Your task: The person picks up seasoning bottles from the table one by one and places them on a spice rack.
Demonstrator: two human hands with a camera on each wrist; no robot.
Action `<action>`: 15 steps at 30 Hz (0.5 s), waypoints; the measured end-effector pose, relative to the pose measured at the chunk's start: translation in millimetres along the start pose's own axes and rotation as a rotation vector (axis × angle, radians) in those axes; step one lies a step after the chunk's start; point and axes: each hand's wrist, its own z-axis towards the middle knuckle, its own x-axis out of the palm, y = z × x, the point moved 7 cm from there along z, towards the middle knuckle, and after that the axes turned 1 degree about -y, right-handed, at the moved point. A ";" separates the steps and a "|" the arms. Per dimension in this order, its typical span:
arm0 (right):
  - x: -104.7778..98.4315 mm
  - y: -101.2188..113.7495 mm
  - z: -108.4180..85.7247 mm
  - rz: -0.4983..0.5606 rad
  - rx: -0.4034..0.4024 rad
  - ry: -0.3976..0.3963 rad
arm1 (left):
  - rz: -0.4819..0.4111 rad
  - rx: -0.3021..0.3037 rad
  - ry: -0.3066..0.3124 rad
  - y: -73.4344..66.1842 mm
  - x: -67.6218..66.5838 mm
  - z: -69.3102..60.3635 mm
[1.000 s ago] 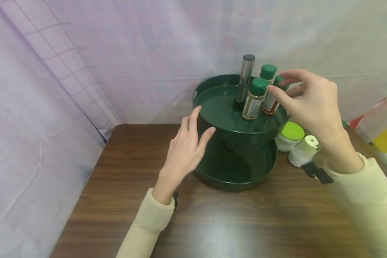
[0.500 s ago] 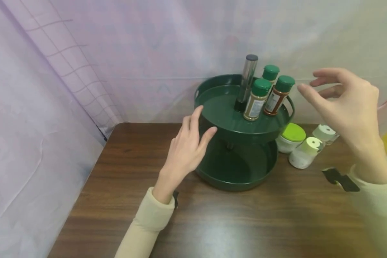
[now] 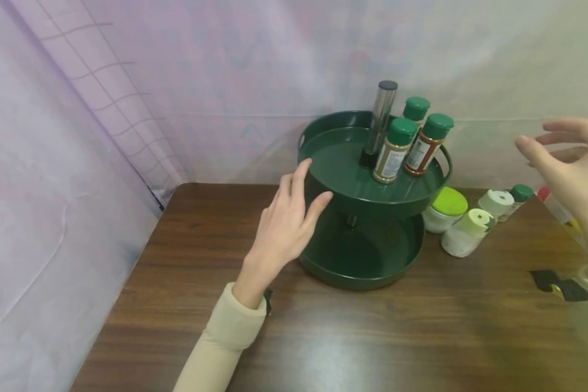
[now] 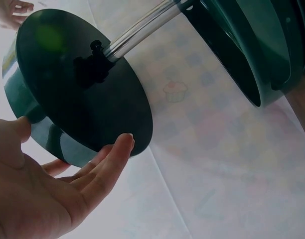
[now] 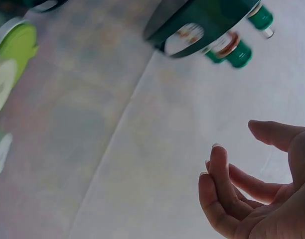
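Note:
My left hand point(image 3: 281, 228) rests its fingertips and thumb against the outer wall of the upper tray point(image 4: 25, 112) on a green two-tier turntable stand point(image 3: 357, 280). Its fingers are fairly straight. A silver post point(image 3: 381, 117) rises from the upper tray. Standing beside the post are three green-capped spice jars: a tan one point(image 3: 391, 158) in front, a red-brown one point(image 3: 423, 149) at right, and another jar point(image 3: 416, 109) partly hidden behind. My right hand point(image 3: 573, 163) hangs in the air at the far right, fingers loosely bent, holding nothing.
Right of the stand are a jar with a lime-green lid point(image 3: 448, 202), a pale-topped shaker point(image 3: 463, 237), a white-capped container point(image 3: 497, 201), a green-capped jar point(image 3: 521, 195) and a red-capped bottle point(image 3: 544, 194). A patterned cloth point(image 3: 225, 109) hangs behind the wooden table point(image 3: 201, 239).
My right hand has moved right, away from the red-brown spice jar, leaving it standing on the upper tray. My left hand stays at the tray. More containers at right have come into sight.

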 end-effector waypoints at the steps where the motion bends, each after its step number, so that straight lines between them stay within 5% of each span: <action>1: -1.9 -6.6 0.6 -0.003 0.013 -0.005 | -0.001 -0.002 0.001 -0.1 0.0 0.1; 15: -20.1 -75.0 7.6 -0.010 0.195 -0.061 | 0.006 -0.015 0.003 0.0 -0.3 -0.5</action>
